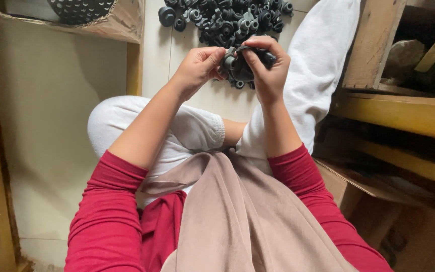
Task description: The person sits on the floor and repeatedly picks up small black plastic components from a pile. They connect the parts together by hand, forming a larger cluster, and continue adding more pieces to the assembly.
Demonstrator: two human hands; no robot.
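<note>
Fingers of the left hand (197,68) and right hand (267,68) were closed on a cluster of black rubber parts (237,70), held between the two hands above the pale floor (51,100). A heap of loose black rubber parts (227,20) lay at twelve o'clock; a cardboard box (122,22) stood at ten o'clock, wooden shelving (404,111) at three o'clock
</note>
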